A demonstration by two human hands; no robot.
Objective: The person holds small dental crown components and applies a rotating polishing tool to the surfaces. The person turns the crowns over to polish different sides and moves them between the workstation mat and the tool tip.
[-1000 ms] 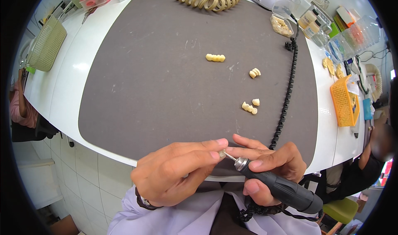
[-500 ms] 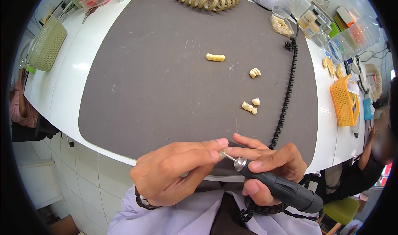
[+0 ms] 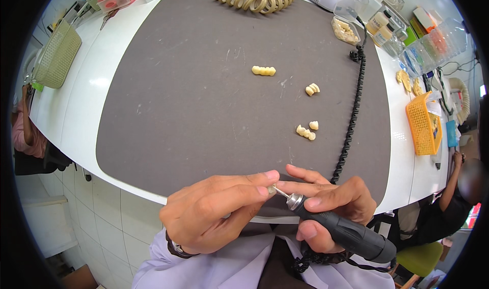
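Note:
At the near edge of the grey mat, my left hand (image 3: 216,207) pinches a small cream dental crown (image 3: 272,189) between its fingertips; most of it is hidden by the fingers. My right hand (image 3: 336,202) is wrapped around a black rotary handpiece (image 3: 346,233) with a silver collar. Its thin bur (image 3: 281,192) points left and reaches the crown. Farther off on the mat lie a row of joined tooth crowns (image 3: 263,71), a short crown piece (image 3: 312,89), a curved crown bridge (image 3: 305,132) and a single crown (image 3: 314,125).
A black coiled cord (image 3: 354,121) runs along the mat's right side. A clear box of tooth pieces (image 3: 346,31) and a beige coiled hose (image 3: 257,2) lie at the back. An orange basket (image 3: 424,126) stands right, a green basket (image 3: 58,54) left. A co-worker (image 3: 433,207) sits at right.
Both hands keep almost the same pose, the bur still at the crown. The view has shifted very slightly. At the right, the co-worker's head has moved a little.

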